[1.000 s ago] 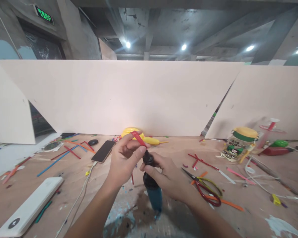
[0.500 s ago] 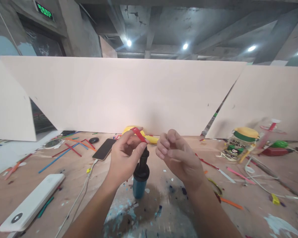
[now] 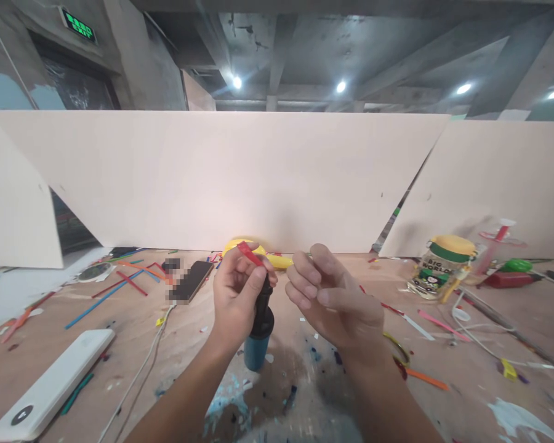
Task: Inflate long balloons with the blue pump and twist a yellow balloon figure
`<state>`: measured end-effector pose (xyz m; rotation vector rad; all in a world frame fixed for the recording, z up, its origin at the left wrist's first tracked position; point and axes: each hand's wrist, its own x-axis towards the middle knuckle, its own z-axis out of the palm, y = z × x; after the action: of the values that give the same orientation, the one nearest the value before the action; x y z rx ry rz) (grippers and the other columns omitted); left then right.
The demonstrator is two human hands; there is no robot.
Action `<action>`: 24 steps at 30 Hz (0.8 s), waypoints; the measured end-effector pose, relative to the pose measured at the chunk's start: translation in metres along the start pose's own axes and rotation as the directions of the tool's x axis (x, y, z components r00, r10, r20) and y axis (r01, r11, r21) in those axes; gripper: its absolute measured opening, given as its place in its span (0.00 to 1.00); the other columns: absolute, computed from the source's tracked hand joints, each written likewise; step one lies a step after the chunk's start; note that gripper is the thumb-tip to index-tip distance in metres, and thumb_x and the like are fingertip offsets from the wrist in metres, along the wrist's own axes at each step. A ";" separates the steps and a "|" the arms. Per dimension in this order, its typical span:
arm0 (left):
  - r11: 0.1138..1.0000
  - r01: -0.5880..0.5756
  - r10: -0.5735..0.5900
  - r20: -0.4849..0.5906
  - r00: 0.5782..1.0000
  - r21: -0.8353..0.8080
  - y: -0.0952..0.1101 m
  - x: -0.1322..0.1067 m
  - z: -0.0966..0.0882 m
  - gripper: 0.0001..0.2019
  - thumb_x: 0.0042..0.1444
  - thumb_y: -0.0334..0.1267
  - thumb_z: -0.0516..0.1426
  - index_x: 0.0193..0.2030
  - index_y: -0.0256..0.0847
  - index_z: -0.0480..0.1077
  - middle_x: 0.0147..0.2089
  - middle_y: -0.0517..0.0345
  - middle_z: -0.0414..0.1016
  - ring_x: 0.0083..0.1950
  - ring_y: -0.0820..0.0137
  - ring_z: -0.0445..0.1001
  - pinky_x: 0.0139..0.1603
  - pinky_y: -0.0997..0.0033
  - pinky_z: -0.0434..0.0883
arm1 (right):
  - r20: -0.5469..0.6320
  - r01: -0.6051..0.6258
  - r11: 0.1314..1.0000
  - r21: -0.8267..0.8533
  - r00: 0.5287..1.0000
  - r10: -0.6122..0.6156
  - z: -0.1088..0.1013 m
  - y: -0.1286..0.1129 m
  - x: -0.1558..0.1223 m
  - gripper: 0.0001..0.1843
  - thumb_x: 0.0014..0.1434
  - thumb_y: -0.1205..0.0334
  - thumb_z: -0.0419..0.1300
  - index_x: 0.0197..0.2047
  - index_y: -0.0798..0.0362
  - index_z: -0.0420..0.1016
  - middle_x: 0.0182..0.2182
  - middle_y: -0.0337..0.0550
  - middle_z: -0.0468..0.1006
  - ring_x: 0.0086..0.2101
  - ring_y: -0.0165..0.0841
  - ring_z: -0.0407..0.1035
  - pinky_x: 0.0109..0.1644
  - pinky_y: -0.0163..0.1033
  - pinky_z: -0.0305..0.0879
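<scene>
My left hand point(image 3: 235, 295) is closed, pinching the neck of a red balloon point(image 3: 247, 252) against the nozzle of a small hand pump point(image 3: 258, 341). The pump has a black top and a teal body and stands on the wooden table point(image 3: 133, 320). My right hand point(image 3: 337, 301) hovers just right of the pump, apart from it. Its fingers are curled in with the thumb laid on them, and nothing shows inside.
A yellow balloon point(image 3: 281, 261) lies behind my hands. A phone point(image 3: 191, 281) with a cable and a white power bank point(image 3: 50, 387) lie to the left among several coloured strips. Scissors point(image 3: 399, 357) peek out behind my right wrist. A jar point(image 3: 441, 264) stands right; pale boards point(image 3: 240, 178) wall the back.
My right hand let go of the pump's top and lifted away to the right with its fingers curled. The pump now stands upright on the table, and my left hand still pinches the balloon.
</scene>
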<state>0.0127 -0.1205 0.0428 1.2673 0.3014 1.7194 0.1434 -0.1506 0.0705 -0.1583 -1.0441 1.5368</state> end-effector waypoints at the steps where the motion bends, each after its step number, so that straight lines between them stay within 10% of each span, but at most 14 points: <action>1: 1.000 -0.002 0.002 -0.011 1.000 -0.010 -0.002 0.000 0.001 0.12 0.54 0.33 0.59 0.46 0.46 0.68 0.31 0.61 0.73 0.28 0.75 0.71 0.33 0.73 0.69 | 0.003 0.004 1.000 0.008 1.000 -0.004 0.001 -0.001 0.000 0.19 0.40 0.70 0.62 0.27 0.50 0.51 0.26 0.34 0.48 0.25 0.27 0.47 0.27 0.33 0.51; 9: 0.997 0.001 -0.010 -0.111 0.994 -0.075 -0.015 0.004 0.013 0.12 0.50 0.35 0.63 0.41 0.45 0.69 0.30 0.62 0.74 0.27 0.75 0.71 0.31 0.74 0.70 | -0.041 0.046 0.996 0.080 0.998 -0.043 -0.004 -0.005 0.001 0.19 0.42 0.71 0.58 0.25 0.50 0.47 0.26 0.35 0.45 0.24 0.28 0.46 0.27 0.34 0.51; 24: 0.995 0.072 -0.074 0.031 0.997 0.063 -0.013 0.004 0.007 0.11 0.52 0.35 0.61 0.43 0.42 0.69 0.34 0.57 0.78 0.34 0.72 0.76 0.36 0.74 0.72 | 0.090 0.106 0.994 0.030 0.990 -0.108 -0.016 0.001 0.007 0.13 0.52 0.59 0.56 0.22 0.53 0.58 0.25 0.37 0.53 0.25 0.28 0.52 0.27 0.34 0.53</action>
<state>0.0255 -0.1123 0.0398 1.3123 0.3792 1.6362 0.1504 -0.1361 0.0634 -0.0140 -1.0882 1.4703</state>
